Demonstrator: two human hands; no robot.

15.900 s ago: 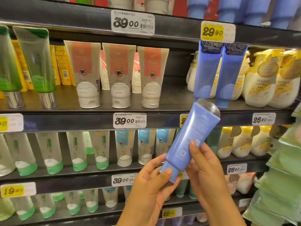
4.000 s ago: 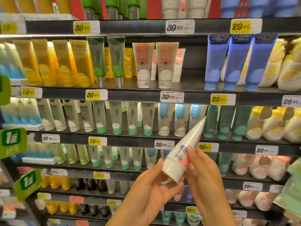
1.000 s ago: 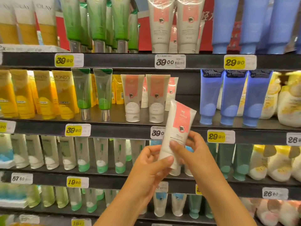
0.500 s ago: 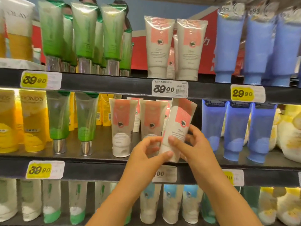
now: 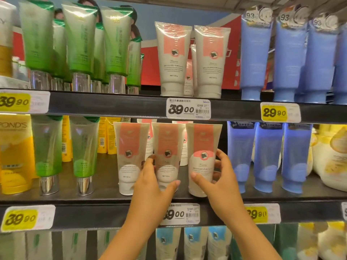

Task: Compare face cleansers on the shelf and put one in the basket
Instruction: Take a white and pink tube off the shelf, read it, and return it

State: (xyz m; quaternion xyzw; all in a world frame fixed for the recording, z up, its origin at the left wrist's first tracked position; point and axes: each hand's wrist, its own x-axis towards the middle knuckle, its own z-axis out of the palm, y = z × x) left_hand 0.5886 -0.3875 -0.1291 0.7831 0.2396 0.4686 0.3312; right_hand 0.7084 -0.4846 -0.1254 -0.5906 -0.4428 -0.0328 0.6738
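Three white face cleanser tubes with pink panels stand in a row on the middle shelf. My right hand grips the rightmost tube, thumb on its front and fingers behind its right side; the tube stands upright with its cap on the shelf. My left hand curls round the lower part of the middle tube, fingers in the gap beside the left tube. No basket is in view.
Blue tubes stand just right of my right hand, green tubes and yellow Pond's tubes to the left. The upper shelf carries more pink-white tubes. A 39.00 price label sits on the shelf edge below.
The pink-white tube I held tilted in front of the shelf now stands upright at the right end of its row. My left hand has shifted onto the middle tube.
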